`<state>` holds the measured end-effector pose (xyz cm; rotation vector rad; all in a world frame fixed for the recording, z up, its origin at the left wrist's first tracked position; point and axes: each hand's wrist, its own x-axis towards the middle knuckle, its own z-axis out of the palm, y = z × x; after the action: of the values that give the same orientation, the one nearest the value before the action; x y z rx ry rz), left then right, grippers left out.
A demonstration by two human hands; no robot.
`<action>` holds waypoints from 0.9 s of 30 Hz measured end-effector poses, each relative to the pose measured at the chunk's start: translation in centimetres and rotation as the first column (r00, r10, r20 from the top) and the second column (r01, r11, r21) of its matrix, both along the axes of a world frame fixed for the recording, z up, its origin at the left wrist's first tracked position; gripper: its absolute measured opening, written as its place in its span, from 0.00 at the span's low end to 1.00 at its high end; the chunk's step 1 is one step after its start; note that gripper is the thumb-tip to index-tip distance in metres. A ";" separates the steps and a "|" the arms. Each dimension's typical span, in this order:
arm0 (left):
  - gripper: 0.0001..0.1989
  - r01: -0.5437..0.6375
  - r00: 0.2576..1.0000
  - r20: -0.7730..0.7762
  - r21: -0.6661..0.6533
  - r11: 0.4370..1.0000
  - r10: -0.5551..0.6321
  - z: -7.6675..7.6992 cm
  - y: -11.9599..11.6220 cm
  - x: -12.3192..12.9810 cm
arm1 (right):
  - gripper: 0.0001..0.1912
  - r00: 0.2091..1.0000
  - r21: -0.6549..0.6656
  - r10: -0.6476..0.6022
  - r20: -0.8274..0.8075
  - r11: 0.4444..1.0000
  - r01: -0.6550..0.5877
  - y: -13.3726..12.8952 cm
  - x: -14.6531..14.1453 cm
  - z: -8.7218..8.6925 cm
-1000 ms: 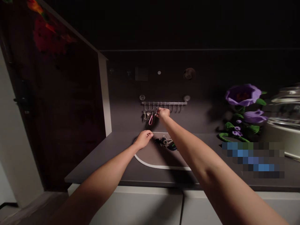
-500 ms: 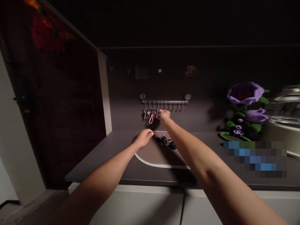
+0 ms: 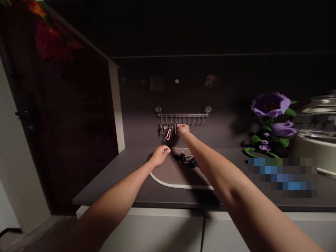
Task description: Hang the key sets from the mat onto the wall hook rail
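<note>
My right hand (image 3: 183, 130) is raised to the hook rail (image 3: 183, 115) on the back wall, its fingers pinched on a key (image 3: 175, 128) at one of the hooks. To its left several keys (image 3: 162, 129) on rings hang from the rail, one with a pink strap (image 3: 168, 134). Lower down, my left hand (image 3: 160, 155) is loosely closed above the left part of a brown mat (image 3: 173, 176) with a white rim; nothing shows in its fingers. A dark bunch of keys (image 3: 185, 158) lies on the mat, partly behind my right forearm.
The mat lies on a dark countertop (image 3: 105, 182) over white cabinets (image 3: 157, 227). Purple artificial flowers (image 3: 271, 105) stand on the right, beside a glass and cream container (image 3: 315, 147). A dark door (image 3: 78, 122) is at the left. More hooks stretch along the rail to the right.
The view has shifted slightly. My right hand stays at the same hook with its fingers on the key, and my left hand keeps its place above the mat.
</note>
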<state>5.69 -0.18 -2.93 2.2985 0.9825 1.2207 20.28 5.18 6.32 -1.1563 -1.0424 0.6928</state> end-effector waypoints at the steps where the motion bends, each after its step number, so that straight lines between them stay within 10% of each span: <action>1: 0.09 -0.006 1.000 -0.006 0.006 1.000 0.006 0.0 0.0 0.0 | 0.06 1.000 -0.015 0.001 -0.009 1.000 -0.001 -0.3 0.0 0.1; 18: 0.10 -0.144 0.972 -0.175 0.098 0.985 0.160 -0.4 0.0 -0.4 | 0.04 0.973 -0.101 0.077 0.219 0.993 -0.056 -7.5 1.9 -2.6; 27: 0.12 -0.222 0.894 -0.402 -0.008 0.975 0.200 2.0 -0.6 1.5 | 0.11 0.557 0.009 -0.035 0.830 0.999 0.050 -9.9 3.1 -6.6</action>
<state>7.21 -0.76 -0.96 2.5031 1.4201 0.7925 23.37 -4.71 -0.30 -1.5684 -1.8004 0.0454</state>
